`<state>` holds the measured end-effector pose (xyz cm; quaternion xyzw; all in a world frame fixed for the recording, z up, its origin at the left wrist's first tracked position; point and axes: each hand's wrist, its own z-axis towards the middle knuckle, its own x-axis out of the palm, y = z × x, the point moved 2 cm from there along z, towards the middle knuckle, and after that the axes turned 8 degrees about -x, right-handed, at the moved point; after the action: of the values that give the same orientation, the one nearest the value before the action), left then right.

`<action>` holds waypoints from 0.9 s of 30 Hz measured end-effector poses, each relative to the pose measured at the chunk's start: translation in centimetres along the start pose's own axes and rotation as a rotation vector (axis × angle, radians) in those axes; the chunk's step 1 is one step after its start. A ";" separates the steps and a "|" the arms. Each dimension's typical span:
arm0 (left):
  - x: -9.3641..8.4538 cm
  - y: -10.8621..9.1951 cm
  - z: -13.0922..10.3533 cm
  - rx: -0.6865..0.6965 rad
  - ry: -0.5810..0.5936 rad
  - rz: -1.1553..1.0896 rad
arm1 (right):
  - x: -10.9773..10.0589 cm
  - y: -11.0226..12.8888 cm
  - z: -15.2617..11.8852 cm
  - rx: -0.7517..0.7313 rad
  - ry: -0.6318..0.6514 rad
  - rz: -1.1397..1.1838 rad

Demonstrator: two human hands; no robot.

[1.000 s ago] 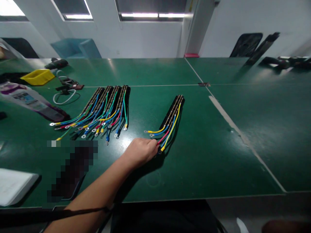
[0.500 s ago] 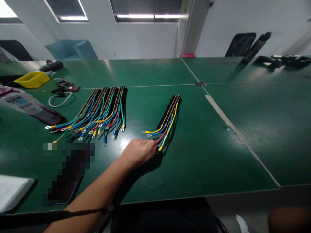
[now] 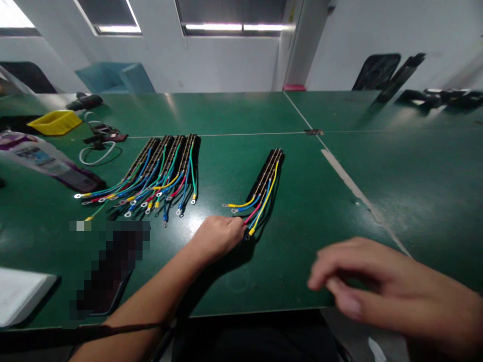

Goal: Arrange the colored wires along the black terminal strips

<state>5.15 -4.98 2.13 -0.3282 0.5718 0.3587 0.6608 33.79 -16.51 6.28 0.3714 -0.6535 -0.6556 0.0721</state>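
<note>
We find the wired strip (image 3: 266, 173) on the green table (image 3: 320, 216), slanting lengthwise away rightward from the left hand (image 3: 219, 235), which pinches its red wire (image 3: 252, 215); the right hand (image 3: 385, 281), farther, at the strip's near right, curls loosely, thumb parted, seemingly empty.

The table (image 3: 298, 201) looks smooth and glossy. The wires (image 3: 267, 200) look plastic-coated, their end rings (image 3: 234, 211) shiny metal. The bottle (image 3: 45, 161) looks plastic.

On the worktop (image 3: 302, 211) before me the black strip (image 3: 263, 177) lies slanted, far end toward the right, its yellow and blue wires (image 3: 240, 205) bending out to ring ends, and my left hand (image 3: 219, 234) pinches its red wire (image 3: 251, 214).
</note>
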 end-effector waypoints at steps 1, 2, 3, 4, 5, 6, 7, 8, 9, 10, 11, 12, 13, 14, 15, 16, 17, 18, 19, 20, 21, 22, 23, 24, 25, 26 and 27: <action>0.0 0.0 0.0 0.001 0.001 -0.009 | -0.5 1.0 3.0 0.082 0.036 0.103; 0.0 0.0 0.0 0.001 0.001 -0.019 | -0.8 1.7 5.9 0.138 0.017 0.196; 0.0 0.0 0.0 0.000 -0.002 -0.030 | -0.8 2.1 8.5 0.173 -0.003 0.280; 0.0 0.0 -0.1 -0.002 -0.008 -0.040 | -0.7 2.1 10.7 0.196 -0.033 0.342; 0.0 0.0 -0.1 -0.005 -0.019 -0.048 | -0.4 1.8 12.3 0.218 -0.080 0.386; 0.0 0.0 -0.1 -0.009 -0.032 -0.053 | 0.0 1.2 13.4 0.243 -0.105 0.419; 0.1 0.0 -0.1 -0.012 -0.044 -0.055 | 0.5 0.6 14.2 0.262 -0.135 0.454; 0.1 0.1 -0.1 -0.014 -0.055 -0.056 | 1.0 -0.1 14.6 0.275 -0.145 0.500; 0.2 0.1 -0.1 -0.013 -0.065 -0.056 | 1.4 -0.6 15.0 0.279 -0.153 0.557; 0.2 0.1 -0.1 -0.010 -0.076 -0.056 | 1.8 -0.9 15.2 0.264 -0.170 0.626; 0.3 0.1 -0.1 -0.005 -0.087 -0.057 | 2.2 -1.1 15.5 0.246 -0.169 0.698; 0.3 0.1 -0.1 0.003 -0.097 -0.060 | 2.5 -1.1 15.8 0.236 -0.163 0.774; 0.4 0.1 -0.1 0.013 -0.107 -0.065 | 2.8 -0.9 16.1 0.230 -0.176 0.840; 0.5 0.1 -0.1 0.025 -0.115 -0.071 | 3.1 -0.8 16.5 0.232 -0.186 0.892; 0.5 0.1 -0.1 0.035 -0.123 -0.078 | 3.3 -0.6 16.9 0.231 -0.201 0.931; 0.5 0.2 -0.1 0.043 -0.131 -0.085 | 3.6 -0.4 17.3 0.233 -0.215 0.952; 0.6 0.2 -0.1 0.047 -0.140 -0.092 | 3.8 -0.3 17.6 0.233 -0.231 0.958; 0.5 0.3 0.0 0.046 -0.148 -0.097 | 4.0 -0.3 17.9 0.235 -0.252 0.943; 0.5 0.3 0.0 0.044 -0.155 -0.102 | 4.1 -0.3 18.1 0.243 -0.272 0.908; 0.5 0.3 0.0 0.039 -0.161 -0.107 | 4.3 -0.4 18.3 0.249 -0.279 0.866; 0.5 0.4 0.0 0.044 -0.149 -0.116 | 4.4 -0.4 18.4 0.249 -0.293 0.853; 0.5 0.4 0.0 0.042 -0.151 -0.120 | 4.5 -0.5 18.4 0.255 -0.304 0.844; 0.5 0.4 0.0 0.037 -0.160 -0.123 | 4.6 -0.6 18.5 0.264 -0.315 0.845; 0.5 0.4 0.0 0.039 -0.158 -0.127 | 4.6 -0.6 18.6 0.275 -0.321 0.850; 0.6 0.4 0.0 0.041 -0.152 -0.128 | 4.7 -0.6 18.6 0.281 -0.321 0.849; 0.7 0.4 0.0 0.052 -0.145 -0.130 | 4.7 -0.6 18.7 0.286 -0.318 0.844; 0.7 0.3 0.0 0.058 -0.142 -0.134 | 4.7 -0.6 18.8 0.289 -0.306 0.836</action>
<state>4.92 -4.75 1.40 -0.3200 0.5105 0.3193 0.7314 19.76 -4.10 1.47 -0.0186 -0.8349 -0.5196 0.1803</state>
